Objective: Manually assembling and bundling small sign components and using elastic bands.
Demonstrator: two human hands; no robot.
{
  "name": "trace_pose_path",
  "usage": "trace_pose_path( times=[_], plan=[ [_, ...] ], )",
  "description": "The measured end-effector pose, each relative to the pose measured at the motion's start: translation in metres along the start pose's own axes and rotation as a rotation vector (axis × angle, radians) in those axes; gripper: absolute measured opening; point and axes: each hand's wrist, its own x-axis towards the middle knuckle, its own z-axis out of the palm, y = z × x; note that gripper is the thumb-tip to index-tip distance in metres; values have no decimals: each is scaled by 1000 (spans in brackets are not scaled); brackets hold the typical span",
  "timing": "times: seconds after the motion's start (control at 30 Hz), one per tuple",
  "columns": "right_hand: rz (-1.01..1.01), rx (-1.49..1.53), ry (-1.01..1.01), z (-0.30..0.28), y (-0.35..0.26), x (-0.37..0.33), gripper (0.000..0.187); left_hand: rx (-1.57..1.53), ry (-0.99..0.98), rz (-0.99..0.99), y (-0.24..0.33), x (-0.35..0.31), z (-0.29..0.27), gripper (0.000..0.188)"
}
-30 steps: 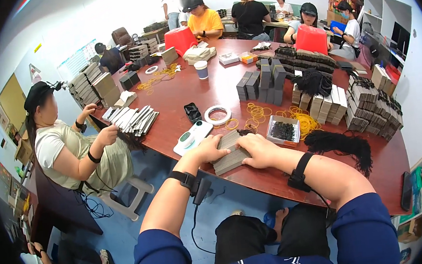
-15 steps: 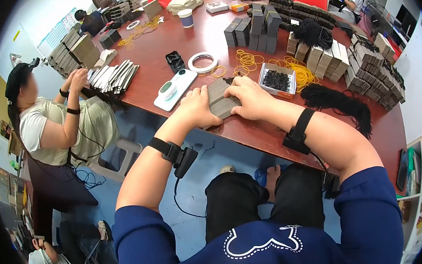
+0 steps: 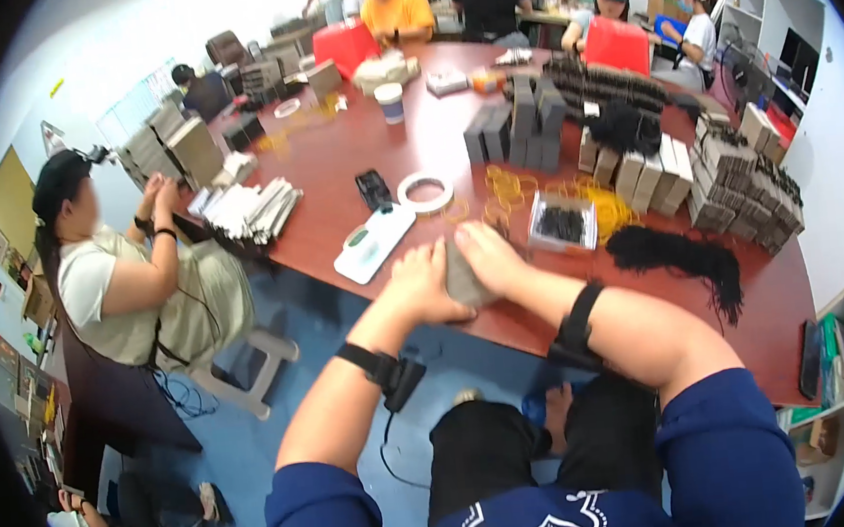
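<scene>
A stack of grey cards (image 3: 462, 280) is pressed between my two hands at the near edge of the table. My left hand (image 3: 420, 286) clasps its left side, with the thumb along the near end. On the opposite side, my right hand (image 3: 491, 260) has its fingers bent round the stack. Motion blur and my fingers hide much of the cards. Close beyond my left hand lies a pale flat device (image 3: 376, 244) with a round green-topped piece on it. An open white box of small black parts (image 3: 561, 223) sits to the right of my right hand.
Yellow rubber bands (image 3: 611, 209), a bundle of black cords (image 3: 677, 251) and stacked grey cards (image 3: 741, 185) occupy the right. A white tape roll (image 3: 425, 192) and black object (image 3: 373, 188) lie ahead. A co-worker (image 3: 130, 249) sits at left; others work at the back.
The view has tilted up, showing more people at the far side. My hands have closed further round the card stack, covering more of it, and its striped edges no longer show clearly.
</scene>
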Motion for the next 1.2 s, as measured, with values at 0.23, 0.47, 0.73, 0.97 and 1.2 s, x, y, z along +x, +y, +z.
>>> trace_pose_path(
  times=[0.23,0.47,0.73,0.97,1.2],
  plan=[
    [-301,-705,-494,-33,-45,-11,103,-46,-8,114,-1,-3,-1,99],
    [-463,-697,-419,-60,-48,-7,115,-56,-95,108,2,0,-16,105],
    [-446,-746,-398,-47,-29,-22,115,-17,-117,128,7,0,-13,111],
    [-311,-643,-508,-53,-42,-22,121,55,-113,129,14,2,-15,113],
    [-252,-723,-500,-57,-47,-26,125,48,-206,55,31,12,-18,110]
  ],
)
